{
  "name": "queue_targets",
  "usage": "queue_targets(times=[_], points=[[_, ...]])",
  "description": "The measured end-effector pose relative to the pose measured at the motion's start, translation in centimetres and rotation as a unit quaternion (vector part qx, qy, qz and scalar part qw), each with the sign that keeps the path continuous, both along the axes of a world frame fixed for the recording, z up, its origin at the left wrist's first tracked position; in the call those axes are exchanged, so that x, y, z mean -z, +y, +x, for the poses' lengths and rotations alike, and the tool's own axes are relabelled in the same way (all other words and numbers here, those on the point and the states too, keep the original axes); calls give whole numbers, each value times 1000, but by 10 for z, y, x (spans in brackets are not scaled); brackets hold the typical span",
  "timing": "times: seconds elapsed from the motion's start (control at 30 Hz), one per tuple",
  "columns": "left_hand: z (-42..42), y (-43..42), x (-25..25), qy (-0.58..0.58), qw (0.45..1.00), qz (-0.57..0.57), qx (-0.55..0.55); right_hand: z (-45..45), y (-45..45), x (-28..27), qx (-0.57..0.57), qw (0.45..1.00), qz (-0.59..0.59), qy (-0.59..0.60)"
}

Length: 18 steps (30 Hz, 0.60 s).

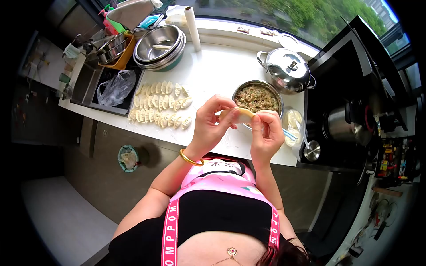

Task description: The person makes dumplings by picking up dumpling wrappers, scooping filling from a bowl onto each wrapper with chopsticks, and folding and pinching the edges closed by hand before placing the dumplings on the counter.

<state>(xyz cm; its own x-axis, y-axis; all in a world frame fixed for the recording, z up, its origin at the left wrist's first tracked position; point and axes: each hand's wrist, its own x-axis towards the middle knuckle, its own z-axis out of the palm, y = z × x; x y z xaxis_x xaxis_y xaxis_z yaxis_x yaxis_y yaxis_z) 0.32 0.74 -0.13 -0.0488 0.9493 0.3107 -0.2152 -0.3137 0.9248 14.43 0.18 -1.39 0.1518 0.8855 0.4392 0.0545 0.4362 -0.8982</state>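
Observation:
A folded dumpling point(243, 115) is held up between my two hands, above the counter's front part. My left hand point(214, 119) pinches its left end between thumb and fingers. At its right end, my right hand point(267, 133) has thumb and fingertips pressed together on the wrapper edge. Just behind the hands stands a metal bowl of minced filling point(257, 96), partly covered by them. Rows of finished dumplings point(159, 104) lie on the white counter to the left. A bag of round wrappers point(293, 124) sits right of my right hand.
A lidded steel pot point(287, 66) stands behind the bowl, near the black stove point(333, 88). Stacked metal basins point(157, 46) and a sink with a plastic bag point(116, 88) are at the left. A small metal cup point(312, 150) sits at the right. A bin point(128, 158) stands on the floor.

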Motion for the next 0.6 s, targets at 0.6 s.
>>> queue_targets(times=[0.6], points=[[0,1,0,46,999,-22,10,-3,-5,2,2,998,-42,46]])
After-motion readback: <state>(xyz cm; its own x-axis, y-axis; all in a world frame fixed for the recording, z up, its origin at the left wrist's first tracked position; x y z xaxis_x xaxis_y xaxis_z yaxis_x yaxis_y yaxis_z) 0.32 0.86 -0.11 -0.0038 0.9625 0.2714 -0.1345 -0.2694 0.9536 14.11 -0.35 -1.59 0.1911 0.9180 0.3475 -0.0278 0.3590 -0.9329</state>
